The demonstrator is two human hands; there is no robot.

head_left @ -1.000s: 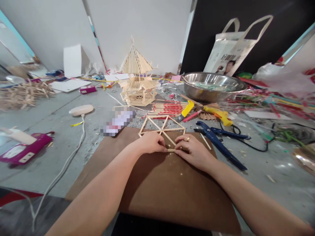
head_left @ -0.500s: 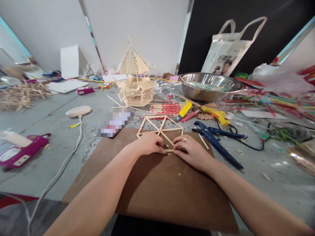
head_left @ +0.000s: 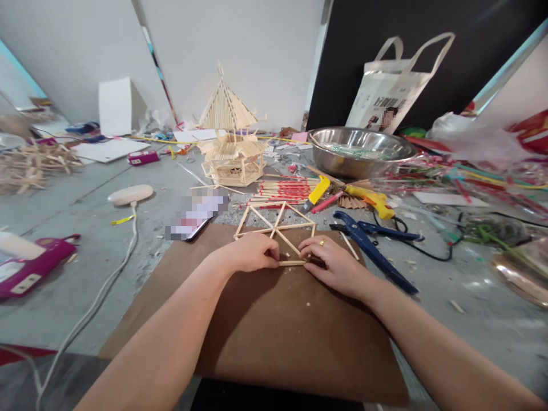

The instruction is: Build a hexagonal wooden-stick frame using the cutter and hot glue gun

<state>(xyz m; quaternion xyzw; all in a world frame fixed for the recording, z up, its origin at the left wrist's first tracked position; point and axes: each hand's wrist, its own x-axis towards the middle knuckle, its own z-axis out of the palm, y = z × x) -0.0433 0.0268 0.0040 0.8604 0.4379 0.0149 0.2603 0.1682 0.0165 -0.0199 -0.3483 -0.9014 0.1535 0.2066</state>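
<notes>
A flat hexagonal frame of thin wooden sticks [head_left: 280, 217], crossed by spokes, lies on a brown board [head_left: 299, 331]. My left hand [head_left: 250, 252] is closed, with thumb and fingertips pinching the left end of the wooden stick [head_left: 291, 263] along the frame's near side. At that stick's right end, my right hand [head_left: 336, 261] is closed around the corner, thumb in front and fingers behind. The fingers hide the frame's two near corners. Small wood crumbs lie beside the stick.
Beyond the board stand a wooden-stick pavilion model [head_left: 231, 137] and a steel basin [head_left: 362, 154]. Blue cutting pliers [head_left: 377, 251], a yellow glue gun [head_left: 370, 200], a yellow utility knife [head_left: 317, 194] and red-marked sticks [head_left: 282, 191] lie near the frame. A phone [head_left: 199, 217] rests at left.
My left hand has slid left along the near stick, so more of it shows between my hands. My right hand stays at the corner. The whole view has shifted slightly.
</notes>
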